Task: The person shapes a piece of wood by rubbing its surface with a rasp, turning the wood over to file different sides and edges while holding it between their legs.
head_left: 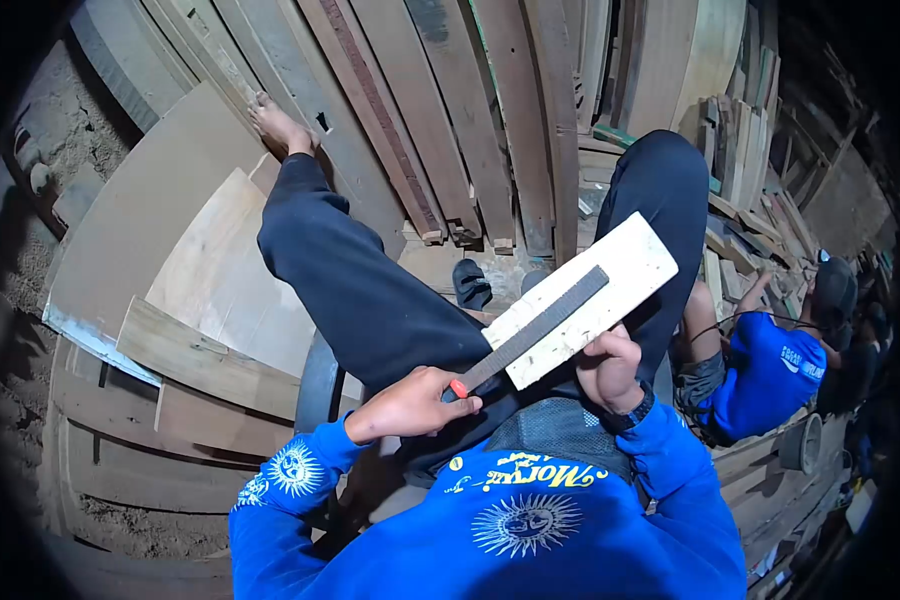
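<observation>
My left hand [418, 403] is closed around the handle of a flat dark file [550, 318], its red-orange handle end showing by the thumb. The file lies slantwise across the face of a pale, whitish wooden block [635, 262], pointing up and right. The block is tilted across my lap, over my right thigh. My right hand [611, 366] grips the block's lower edge with curled fingers; part of the grip is hidden beneath it. A dark watch [635, 408] is on my right wrist.
Long wooden planks [440, 120] lie side by side ahead. Curved panels [215, 370] are stacked at left, beside my outstretched leg. A dark sandal [472, 284] lies between my legs. Another person in a blue shirt [765, 375] sits at right, near piled wood offcuts [740, 150].
</observation>
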Demonstrator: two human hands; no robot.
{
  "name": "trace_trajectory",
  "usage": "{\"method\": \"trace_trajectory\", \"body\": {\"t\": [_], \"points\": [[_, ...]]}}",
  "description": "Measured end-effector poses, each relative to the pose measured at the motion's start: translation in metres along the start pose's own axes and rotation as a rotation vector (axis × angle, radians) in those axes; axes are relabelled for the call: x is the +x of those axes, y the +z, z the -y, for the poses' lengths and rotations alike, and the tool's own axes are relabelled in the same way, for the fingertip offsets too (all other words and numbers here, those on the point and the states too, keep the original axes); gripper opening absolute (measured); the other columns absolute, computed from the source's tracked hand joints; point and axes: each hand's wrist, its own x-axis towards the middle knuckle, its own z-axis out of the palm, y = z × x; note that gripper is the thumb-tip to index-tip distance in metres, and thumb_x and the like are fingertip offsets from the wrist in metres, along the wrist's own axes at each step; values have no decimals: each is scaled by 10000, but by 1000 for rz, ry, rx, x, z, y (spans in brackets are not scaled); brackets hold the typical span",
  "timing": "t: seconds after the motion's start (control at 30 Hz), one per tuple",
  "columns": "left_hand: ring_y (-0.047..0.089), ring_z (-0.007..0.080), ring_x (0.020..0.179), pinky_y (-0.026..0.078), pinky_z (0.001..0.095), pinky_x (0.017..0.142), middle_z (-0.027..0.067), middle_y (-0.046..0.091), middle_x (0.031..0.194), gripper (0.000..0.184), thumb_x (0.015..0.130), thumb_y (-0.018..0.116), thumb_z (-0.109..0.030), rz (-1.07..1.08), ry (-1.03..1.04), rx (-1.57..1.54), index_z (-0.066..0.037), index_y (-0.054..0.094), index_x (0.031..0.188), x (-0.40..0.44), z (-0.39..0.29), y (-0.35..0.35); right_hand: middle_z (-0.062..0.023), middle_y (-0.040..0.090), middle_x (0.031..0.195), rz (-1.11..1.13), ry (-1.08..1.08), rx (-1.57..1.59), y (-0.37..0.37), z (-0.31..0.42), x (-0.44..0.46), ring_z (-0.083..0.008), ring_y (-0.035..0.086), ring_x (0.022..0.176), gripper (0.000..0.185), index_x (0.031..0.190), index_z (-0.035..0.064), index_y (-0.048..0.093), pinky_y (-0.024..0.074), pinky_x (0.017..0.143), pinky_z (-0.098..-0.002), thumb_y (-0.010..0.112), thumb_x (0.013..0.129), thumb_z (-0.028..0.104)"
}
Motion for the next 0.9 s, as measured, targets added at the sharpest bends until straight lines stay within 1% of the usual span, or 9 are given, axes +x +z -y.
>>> {"method": "trace_trajectory", "body": {"t": [0.13, 0.23, 0.4, 0.47, 0.53, 0.6, 0.73, 0.8, 0.9], "points": [[573, 106, 469, 456, 284, 460, 22, 555, 550, 362, 956, 644, -334, -19, -3, -13, 12, 609, 858, 1, 2, 2, -153, 650, 1100, -59, 4, 26, -4, -7, 2, -272, 622, 1052, 563, 1187, -70, 553, 460, 980, -373, 451, 638, 5], [572, 104, 468, 454, 283, 459, 21, 551, 543, 355, 958, 643, -328, -26, -25, -19, 9, 602, 853, 3, 5, 4, -124, 655, 1047, 22, 92, 45, -5, -9, -2, -242, 627, 991, 495, 1141, -58, 580, 478, 932, -349, 452, 664, -16], [571, 106, 461, 451, 285, 456, 24, 559, 539, 356, 957, 644, -324, -12, -18, -1, 6, 593, 833, 1, -1, 3, -130, 645, 1072, -16, 18, -9, -8, -11, -3, -256, 620, 1005, 531, 1166, -60, 558, 470, 948, -358, 452, 649, 1], [572, 108, 458, 448, 284, 455, 25, 563, 539, 360, 955, 647, -321, -17, 10, 4, 7, 592, 817, 3, 5, 3, -118, 667, 1030, -53, -30, 38, -2, -7, -4, -220, 638, 957, 479, 1101, -63, 595, 471, 896, -305, 450, 647, -11], [573, 106, 463, 448, 284, 457, 22, 562, 545, 359, 955, 648, -316, -20, -16, 14, 9, 596, 811, 1, 0, 4, -115, 669, 1025, -56, -42, 43, 1, -6, -4, -223, 639, 966, 476, 1101, -58, 600, 465, 918, -312, 457, 650, -12], [573, 106, 470, 450, 287, 458, 21, 556, 551, 350, 956, 647, -311, -9, -26, -18, 9, 600, 822, 3, 1, 5, -168, 629, 1168, 20, 27, -1, -9, -11, -3, -289, 605, 1108, 612, 1244, -78, 510, 436, 1026, -379, 464, 641, 12], [564, 104, 473, 449, 287, 460, 19, 547, 551, 347, 955, 648, -315, -14, -24, 7, 6, 600, 831, 2, -1, 6, -160, 647, 1149, 55, 197, -88, -4, -16, -5, -277, 610, 1104, 586, 1222, -75, 543, 436, 1020, -365, 466, 644, -11], [564, 103, 473, 450, 288, 463, 18, 546, 552, 347, 954, 649, -317, -16, -30, 11, 6, 603, 836, 2, -1, 4, -162, 649, 1156, 54, 200, -75, -2, -16, -4, -273, 616, 1092, 590, 1216, -76, 549, 443, 1009, -360, 462, 635, -19], [563, 102, 474, 450, 289, 468, 16, 542, 554, 345, 953, 651, -321, -19, -27, 18, 6, 610, 850, 0, -3, 2, -164, 646, 1166, 33, 94, -27, -10, -9, 1, -279, 619, 1092, 616, 1227, -85, 540, 443, 1010, -363, 458, 622, 1]]}}
